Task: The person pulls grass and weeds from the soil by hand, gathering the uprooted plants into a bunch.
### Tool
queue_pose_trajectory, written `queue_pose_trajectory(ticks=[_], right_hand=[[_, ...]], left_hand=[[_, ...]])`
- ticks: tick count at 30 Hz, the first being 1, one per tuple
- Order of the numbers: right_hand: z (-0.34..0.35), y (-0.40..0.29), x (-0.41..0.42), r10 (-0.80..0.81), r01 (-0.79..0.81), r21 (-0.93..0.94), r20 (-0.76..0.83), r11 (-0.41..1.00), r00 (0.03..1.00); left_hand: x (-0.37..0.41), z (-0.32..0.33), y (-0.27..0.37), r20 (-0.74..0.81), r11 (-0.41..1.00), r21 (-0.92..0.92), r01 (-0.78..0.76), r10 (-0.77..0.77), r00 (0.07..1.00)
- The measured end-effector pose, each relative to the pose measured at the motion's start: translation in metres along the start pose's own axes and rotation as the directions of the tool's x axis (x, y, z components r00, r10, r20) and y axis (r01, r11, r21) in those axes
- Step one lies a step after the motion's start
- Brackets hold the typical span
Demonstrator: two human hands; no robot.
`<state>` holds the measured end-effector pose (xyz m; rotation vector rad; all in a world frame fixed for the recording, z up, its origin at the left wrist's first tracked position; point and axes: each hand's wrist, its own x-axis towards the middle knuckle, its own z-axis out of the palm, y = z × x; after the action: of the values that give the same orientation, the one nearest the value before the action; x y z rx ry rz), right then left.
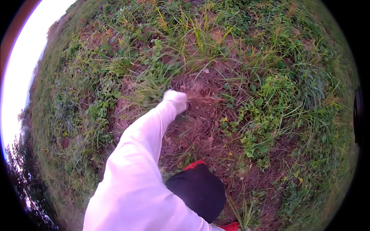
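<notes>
My left hand (177, 99), blurred by motion, is closed in a fist around a clump of grass (149, 93) just above the ground. The green blades fan out to the left of the fist. Brownish, root-like strands (203, 99) trail from its right side over a patch of bare reddish soil (199, 118). A white long sleeve (138, 144) covers the arm. My right hand is out of view; part of white clothing runs toward the bottom edge.
My dark-clothed knee (199, 193) and a red shoe tip (196, 164) lie below the soil patch. Another red shoe (231, 226) shows at the bottom edge. Tall grass (202, 40) stands ahead, leafy weeds (260, 138) to the right, and dark trees (26, 167) at far left.
</notes>
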<state>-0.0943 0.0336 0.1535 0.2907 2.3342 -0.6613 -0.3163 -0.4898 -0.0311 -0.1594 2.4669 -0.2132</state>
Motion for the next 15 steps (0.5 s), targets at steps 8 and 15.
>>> queue_pose_trajectory(ticks=[8,15], right_hand=[[0.047,-0.073,0.104,0.223,-0.07,0.813,-0.074,0.578,0.972],[0.091,-0.12,0.21,-0.02,-0.006,0.92,0.015,0.392,1.0]], left_hand=[[-0.086,-0.014,0.182,-0.456,0.281,-0.785,-0.552,0.342,0.822],[-0.104,-0.01,0.235,-0.271,0.402,-0.724,-0.56,0.581,0.768]])
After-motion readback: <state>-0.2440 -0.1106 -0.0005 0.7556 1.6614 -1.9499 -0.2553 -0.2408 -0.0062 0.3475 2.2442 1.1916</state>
